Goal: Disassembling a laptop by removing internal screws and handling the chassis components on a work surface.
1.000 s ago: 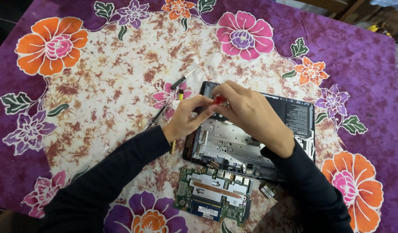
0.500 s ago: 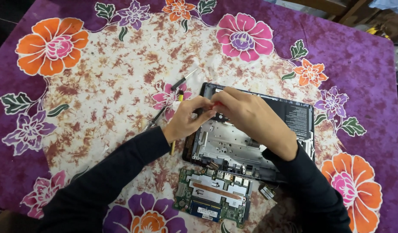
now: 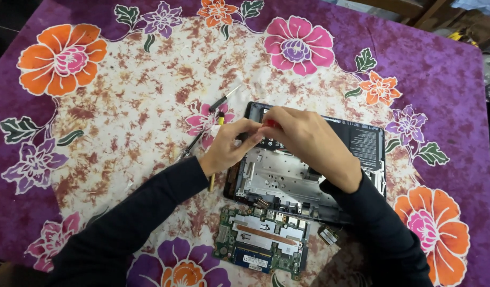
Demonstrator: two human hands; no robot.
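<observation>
Both hands sit over the top-left corner of the opened laptop chassis [image 3: 308, 175], which lies bottom-up on the surface [image 3: 122, 122] under a purple floral cloth. Right hand [image 3: 308, 141]: fingers curled together, pinched on a small red-handled tool [image 3: 270, 123], likely a screwdriver; the tip is hidden under the fingers, so I cannot tell exactly where it lands. Left hand [image 3: 229, 149]: fingers bent and closed toward the right hand's fingertips, touching at the chassis edge; whether it grips anything small I cannot tell. The dark battery panel [image 3: 364, 141] occupies the upper right of the chassis, and the bare metal frame shows below the hands. A green circuit board [image 3: 261, 242] lies on the cloth just beside the chassis's near edge, apart from both hands. A small module [image 3: 327, 235] lies to its right. Two loose tools sit left of the chassis: a yellow-handled screwdriver [image 3: 217, 143], partly under the left hand, and a thin dark-handled one [image 3: 218, 103] beyond it.
</observation>
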